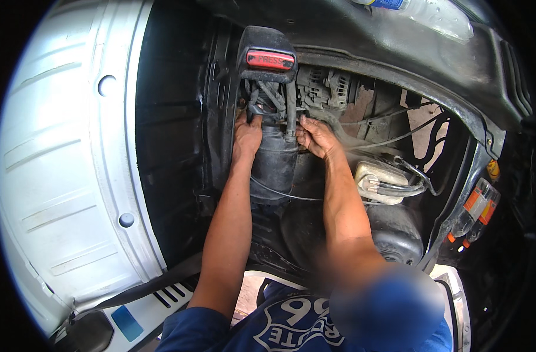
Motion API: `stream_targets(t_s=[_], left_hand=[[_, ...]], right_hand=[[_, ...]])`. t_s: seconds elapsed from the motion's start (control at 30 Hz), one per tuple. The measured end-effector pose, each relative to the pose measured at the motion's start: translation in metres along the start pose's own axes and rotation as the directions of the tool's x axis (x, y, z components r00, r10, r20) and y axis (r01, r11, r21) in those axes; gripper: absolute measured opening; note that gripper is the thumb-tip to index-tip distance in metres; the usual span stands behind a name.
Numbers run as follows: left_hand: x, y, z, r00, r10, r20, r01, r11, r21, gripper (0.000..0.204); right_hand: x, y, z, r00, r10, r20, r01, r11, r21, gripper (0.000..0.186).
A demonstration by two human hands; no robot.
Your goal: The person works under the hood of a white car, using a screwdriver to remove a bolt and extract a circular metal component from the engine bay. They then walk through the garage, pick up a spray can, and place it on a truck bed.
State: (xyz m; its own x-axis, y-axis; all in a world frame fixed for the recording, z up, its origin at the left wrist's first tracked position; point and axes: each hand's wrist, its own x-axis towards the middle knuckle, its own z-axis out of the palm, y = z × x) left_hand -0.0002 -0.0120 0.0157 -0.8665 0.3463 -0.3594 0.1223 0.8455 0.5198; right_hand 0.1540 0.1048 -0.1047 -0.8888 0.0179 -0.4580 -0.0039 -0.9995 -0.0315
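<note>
Both my hands reach into an open vehicle compartment, on either side of a dusty black cylindrical canister [274, 167]. My left hand [247, 138] is closed at the canister's upper left, its fingertips among dark hoses [271, 97] and partly hidden there. To the right of the canister's top, my right hand [316, 136] has its fingers curled and the thumb raised beside an upright grey hose [291, 108]. What either hand grips is too small or too covered to make out. A black seat belt buckle [268, 56] with a red button stands above the hoses.
A finned alternator [326, 88] lies beyond my right hand. Closer to my right forearm is an off-white reservoir [370, 176] with hoses. Plastic bottles [474, 208] lie at the right, another bottle [438, 19] at the top. White ribbed metal [63, 152] spans the left.
</note>
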Motion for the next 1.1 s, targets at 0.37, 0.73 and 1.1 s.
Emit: stream_targets(t_s=[0.37,0.73,1.1], left_hand=[[0.003,-0.005,0.002,0.997,-0.082,0.007,0.082,0.996,0.034,0.054],[-0.005,0.010,-0.001,0.997,-0.069,0.022,0.070,0.994,-0.089,0.052],[-0.001,0.006,-0.001,0.989,-0.141,0.055,0.145,0.987,-0.074,0.055]], right_hand=[[0.002,0.004,0.005,0.997,-0.067,-0.041,0.061,0.990,-0.127,0.017],[0.010,0.007,-0.002,0.997,-0.072,-0.014,0.060,0.909,-0.412,0.020],[0.023,0.021,-0.008,0.999,-0.024,0.039,0.033,0.963,-0.268,0.026]])
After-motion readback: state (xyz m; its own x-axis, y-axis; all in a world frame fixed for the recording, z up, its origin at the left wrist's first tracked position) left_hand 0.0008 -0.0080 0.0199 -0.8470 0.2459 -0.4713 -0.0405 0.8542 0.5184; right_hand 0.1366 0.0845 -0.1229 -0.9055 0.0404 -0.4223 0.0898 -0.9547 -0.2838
